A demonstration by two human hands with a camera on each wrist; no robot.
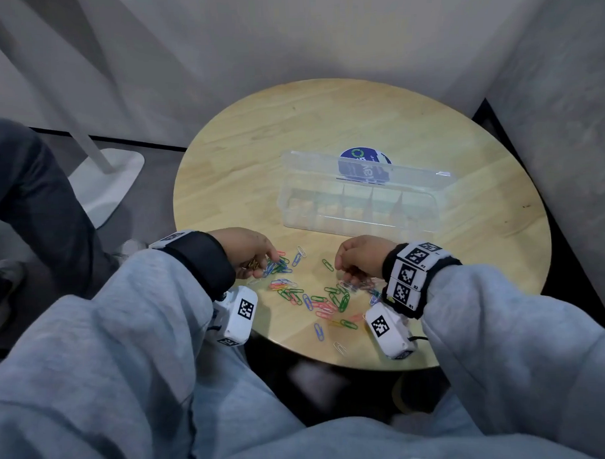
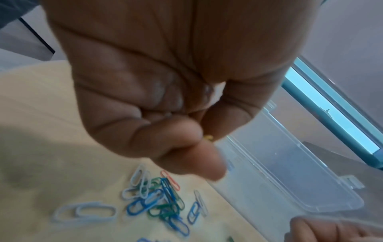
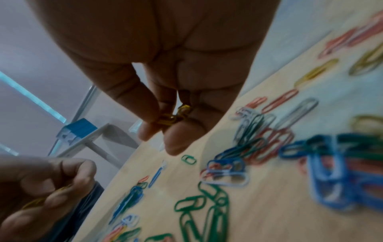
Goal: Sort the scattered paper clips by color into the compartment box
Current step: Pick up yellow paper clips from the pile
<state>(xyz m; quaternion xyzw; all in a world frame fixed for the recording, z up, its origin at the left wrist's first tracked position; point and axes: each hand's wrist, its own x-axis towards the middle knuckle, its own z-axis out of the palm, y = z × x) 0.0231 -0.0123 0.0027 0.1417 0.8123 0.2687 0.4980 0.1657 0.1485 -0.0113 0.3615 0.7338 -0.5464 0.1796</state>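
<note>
Paper clips [image 1: 314, 299] in blue, green, red, yellow and white lie scattered on the near part of the round wooden table [image 1: 325, 125]. My left hand [image 1: 266, 261] hovers over the left cluster [image 2: 157, 199], its curled fingers pinching yellow clips [image 2: 208, 137]. My right hand [image 1: 345, 274] is over the right part of the scatter and pinches a few yellow clips [image 3: 176, 116] between thumb and fingertips. The clear compartment box [image 1: 358, 206] stands beyond both hands with its lid open; its compartments look bare.
A round blue sticker or disc [image 1: 364, 162] shows behind the box lid. A white stand base [image 1: 110, 181] is on the floor at the left, next to another person's leg [image 1: 36, 204]. Grey walls close in behind and to the right.
</note>
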